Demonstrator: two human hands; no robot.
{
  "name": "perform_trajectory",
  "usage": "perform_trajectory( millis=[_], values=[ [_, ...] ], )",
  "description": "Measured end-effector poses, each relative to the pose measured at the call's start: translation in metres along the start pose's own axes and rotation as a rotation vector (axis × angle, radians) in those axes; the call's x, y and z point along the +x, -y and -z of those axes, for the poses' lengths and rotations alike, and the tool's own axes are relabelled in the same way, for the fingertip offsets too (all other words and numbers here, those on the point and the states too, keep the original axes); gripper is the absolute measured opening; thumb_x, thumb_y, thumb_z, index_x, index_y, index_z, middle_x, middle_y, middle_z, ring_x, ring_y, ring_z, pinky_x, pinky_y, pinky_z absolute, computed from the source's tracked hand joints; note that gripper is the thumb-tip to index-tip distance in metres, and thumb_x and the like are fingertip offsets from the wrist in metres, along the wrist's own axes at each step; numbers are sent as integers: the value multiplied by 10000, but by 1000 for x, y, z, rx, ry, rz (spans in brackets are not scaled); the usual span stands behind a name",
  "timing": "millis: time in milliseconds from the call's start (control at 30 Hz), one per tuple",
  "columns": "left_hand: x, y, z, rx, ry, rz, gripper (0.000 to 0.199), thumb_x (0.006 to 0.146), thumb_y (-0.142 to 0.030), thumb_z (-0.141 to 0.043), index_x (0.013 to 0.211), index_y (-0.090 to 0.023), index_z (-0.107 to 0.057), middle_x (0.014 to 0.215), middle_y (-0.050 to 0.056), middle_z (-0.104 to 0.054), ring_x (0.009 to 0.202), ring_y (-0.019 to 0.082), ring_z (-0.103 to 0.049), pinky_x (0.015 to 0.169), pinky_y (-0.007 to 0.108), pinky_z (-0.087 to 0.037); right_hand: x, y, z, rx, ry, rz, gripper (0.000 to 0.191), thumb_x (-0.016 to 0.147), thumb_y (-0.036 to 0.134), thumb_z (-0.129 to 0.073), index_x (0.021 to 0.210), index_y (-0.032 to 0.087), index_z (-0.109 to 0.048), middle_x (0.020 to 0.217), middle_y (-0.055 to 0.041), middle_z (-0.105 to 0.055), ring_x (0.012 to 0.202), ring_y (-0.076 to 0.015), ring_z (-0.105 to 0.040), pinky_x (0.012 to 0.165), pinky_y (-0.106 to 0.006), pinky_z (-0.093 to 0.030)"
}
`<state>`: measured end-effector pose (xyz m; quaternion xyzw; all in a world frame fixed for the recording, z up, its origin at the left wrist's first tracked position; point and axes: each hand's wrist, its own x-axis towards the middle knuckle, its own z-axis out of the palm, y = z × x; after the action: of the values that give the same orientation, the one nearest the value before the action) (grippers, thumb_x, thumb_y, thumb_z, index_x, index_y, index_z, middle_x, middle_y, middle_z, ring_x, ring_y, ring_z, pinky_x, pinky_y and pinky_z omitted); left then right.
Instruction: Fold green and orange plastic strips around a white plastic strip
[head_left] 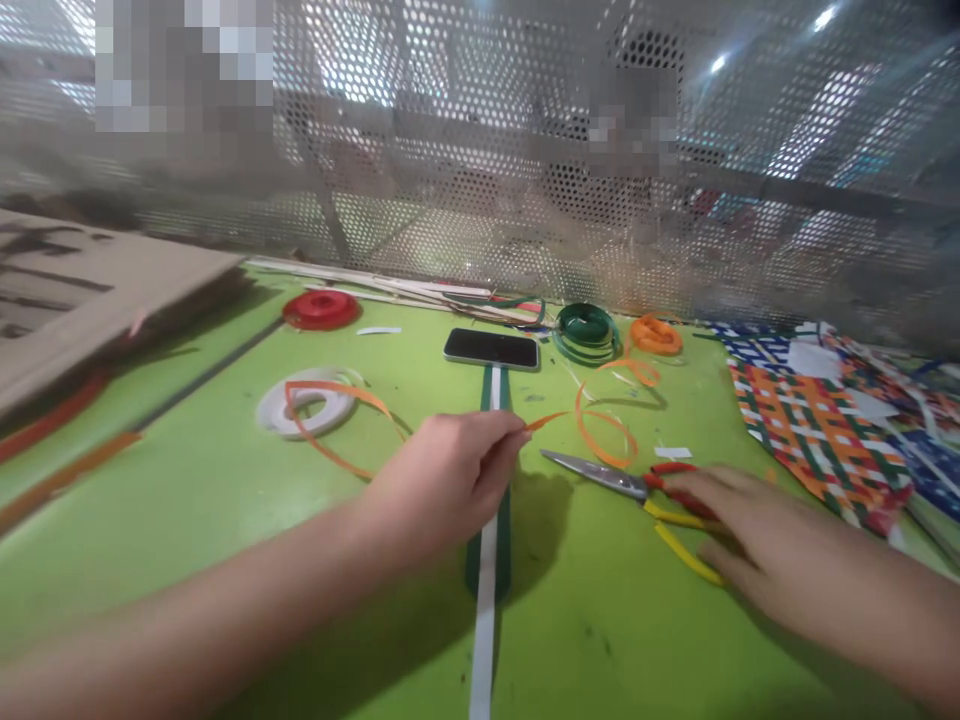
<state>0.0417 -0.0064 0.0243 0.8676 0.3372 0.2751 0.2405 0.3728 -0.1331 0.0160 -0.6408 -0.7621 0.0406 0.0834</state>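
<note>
My left hand (457, 470) pinches an orange strip (551, 420) between thumb and fingertips. One loose length of it loops out to the left, and the short end points right. Below that hand, a white strip (486, 600) runs lengthwise over a wider dark green strip (474, 560) on the table. At the right, my right hand (739, 530) has its fingers around the red and yellow handles of a pair of scissors (607, 474). The scissors lie low over the table, blades aimed left and nearly closed.
A phone (491, 349) rests on the strips' far end. Behind are a red roll (321, 308), a green roll (586, 333) and an orange roll (656, 335). A white roll (274, 415) lies left; woven colourful pieces (817, 430) lie right. Perforated metal (480, 160) bounds the back.
</note>
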Motion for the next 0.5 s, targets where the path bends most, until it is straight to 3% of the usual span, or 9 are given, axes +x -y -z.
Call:
perform_trajectory(
  millis=[67,133,200,300,367,433,500],
  values=[
    [-1,-2,-2,-24,15,2,276,1036,-229,-479,779,-191,-570,560,-59,-420,485,104,-297,492,242,-264,-12,-16,-14,-47,73,-46,525,843,222,-680,1354,331,-628,1368,-81,-689,1193,-359,-691,978,-516,-550],
    [-1,-4,-3,-47,27,-5,288,1041,-241,-475,765,-196,-545,564,-63,-390,497,107,-271,495,244,-259,-19,-23,-21,-52,62,-117,534,817,217,-652,1345,283,-598,1302,-112,-696,1094,-349,-729,925,-498,-574],
    [-1,-5,-4,-62,32,0,292,1042,-251,-476,764,-196,-542,571,-63,-383,510,110,-265,499,245,-258,-23,-21,-22,-32,55,-170,540,788,212,-641,1324,246,-590,1215,-123,-720,994,-333,-751,868,-471,-590],
    [0,-5,-2,-82,29,19,294,1044,-276,-485,768,-194,-546,579,-61,-398,523,110,-274,503,243,-263,-31,-9,-19,60,162,-219,547,753,188,-638,1289,295,-616,1046,-79,-768,892,-325,-761,740,-428,-611],
    [2,-6,0,-102,27,37,303,1043,-294,-494,761,-193,-545,580,-60,-407,524,109,-284,501,242,-264,-38,2,-16,171,195,-256,553,700,166,-669,1215,367,-661,1009,-56,-785,891,-350,-768,690,-430,-628],
    [3,-7,2,-130,22,59,310,1038,-307,-504,755,-192,-557,573,-60,-410,519,108,-293,494,244,-260,-44,12,-14,354,183,-293,513,678,160,-696,1135,393,-697,1094,-47,-791,992,-366,-769,746,-428,-658],
    [5,-9,4,-168,8,100,316,1031,-329,-514,756,-189,-581,569,-58,-418,517,111,-306,487,244,-260,-50,18,-13,583,187,-338,346,746,231,-724,1065,364,-719,1139,-47,-790,1016,-341,-775,791,-394,-676]
  ],
)
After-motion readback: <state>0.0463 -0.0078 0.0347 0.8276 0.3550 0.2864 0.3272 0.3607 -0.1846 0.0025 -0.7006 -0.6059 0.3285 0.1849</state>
